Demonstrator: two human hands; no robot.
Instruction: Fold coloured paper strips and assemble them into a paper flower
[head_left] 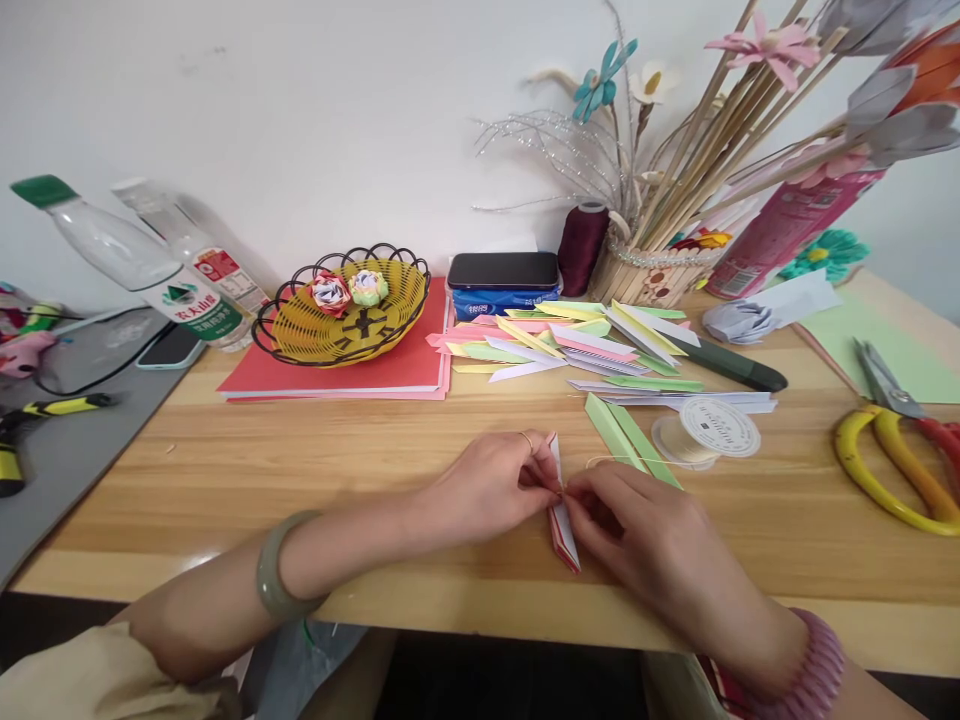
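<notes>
Head view: the folded paper strip lies at the near side between both hands, long axis near-to-far; left hand pinches its middle; right hand, equally close, has fingertips together there, on what I cannot tell.

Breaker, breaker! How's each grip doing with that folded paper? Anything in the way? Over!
Left grip pinching folded paper mid-length. Right grip close beside it, exact hold unclear. Thread spool and green strips just beyond, apart from the paper.

Fingers hide part of the folded paper, while the right edge crops the scissors.
</notes>
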